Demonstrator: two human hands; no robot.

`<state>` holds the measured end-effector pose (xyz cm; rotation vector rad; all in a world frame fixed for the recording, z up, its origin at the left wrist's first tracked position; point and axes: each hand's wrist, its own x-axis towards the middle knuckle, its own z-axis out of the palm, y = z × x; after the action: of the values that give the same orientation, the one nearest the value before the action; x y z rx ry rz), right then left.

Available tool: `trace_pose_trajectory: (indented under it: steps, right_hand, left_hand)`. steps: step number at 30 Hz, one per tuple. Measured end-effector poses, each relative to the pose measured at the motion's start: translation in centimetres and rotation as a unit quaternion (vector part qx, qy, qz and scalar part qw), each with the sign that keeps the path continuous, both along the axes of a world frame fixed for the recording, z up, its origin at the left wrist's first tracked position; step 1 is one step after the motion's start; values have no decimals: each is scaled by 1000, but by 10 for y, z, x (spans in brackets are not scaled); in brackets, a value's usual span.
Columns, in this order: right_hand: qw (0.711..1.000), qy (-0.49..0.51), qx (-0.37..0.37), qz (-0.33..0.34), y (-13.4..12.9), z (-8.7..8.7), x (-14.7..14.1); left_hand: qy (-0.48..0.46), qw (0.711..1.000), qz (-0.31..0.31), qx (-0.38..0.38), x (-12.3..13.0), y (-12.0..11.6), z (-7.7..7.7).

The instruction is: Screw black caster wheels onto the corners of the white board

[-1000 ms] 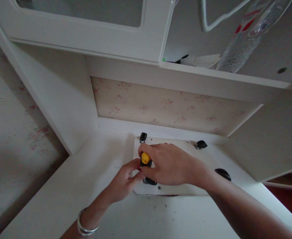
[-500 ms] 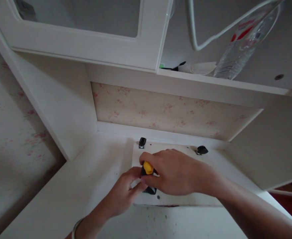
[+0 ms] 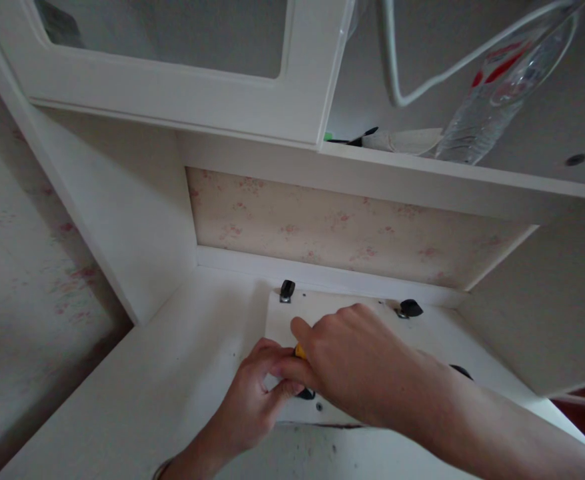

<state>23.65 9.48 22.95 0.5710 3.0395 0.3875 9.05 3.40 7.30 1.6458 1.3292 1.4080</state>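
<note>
A white board (image 3: 285, 327) lies on the white surface with black caster wheels at its corners. My right hand (image 3: 345, 347) is closed around the handle of a screwdriver (image 3: 300, 351), of which only a bit of yellow shows. Close against it, my left hand (image 3: 255, 383) pinches the lower part of the screwdriver, thumb and fingers together. Beneath the hands a black caster (image 3: 306, 394) is partly covered, and the screwdriver's tip is hidden. Two more casters, the far left one (image 3: 287, 291) and the far right one (image 3: 410, 308), stand at the board's back edge.
Overhead is a white cabinet door (image 3: 172, 93) with a glass pane. Beside it, an open shelf (image 3: 422, 163) holds a clear plastic bottle (image 3: 487, 113), and a white cable (image 3: 397, 87) hangs in front. A side panel (image 3: 122, 200) rises at left.
My right hand has rolled over the screwdriver handle, covering most of the yellow end. My left hand keeps its pinch beside it. The view has shifted slightly.
</note>
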Motion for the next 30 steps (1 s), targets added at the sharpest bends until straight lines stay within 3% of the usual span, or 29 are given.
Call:
trace_pose_trajectory:
  steps: [7,9,12,14,18,22,26,30]
  right_hand:
    - [987,-25,-129,89,6,12,5]
    - [993,-12,-102,64,5,12,4]
    - [1000,18,5,-13,2,3,1]
    - [998,32,48,-15,0,-3,0]
    - [998,23,-43,43,-1,2,3]
    - [990,-16,-119,67,3,18,10]
    - [991,-13,-114,76,4,18,13]
    - [1000,17,-21,-5,3,9,12]
  left_hand:
    - [-28,994,-86,-67,-11,-2,6]
    - [-22,995,-74,-67,-10,0,7]
    - [-33,998,-46,-40,-5,2,6]
    - [-41,999,-19,-26,-2,2,5]
    - [-42,998,14,-42,-3,0,3]
    - [-49,993,-85,-73,-11,0,2]
    - [-28,994,-82,-67,-12,4,1]
    - [-22,998,-6,-53,-5,4,1]
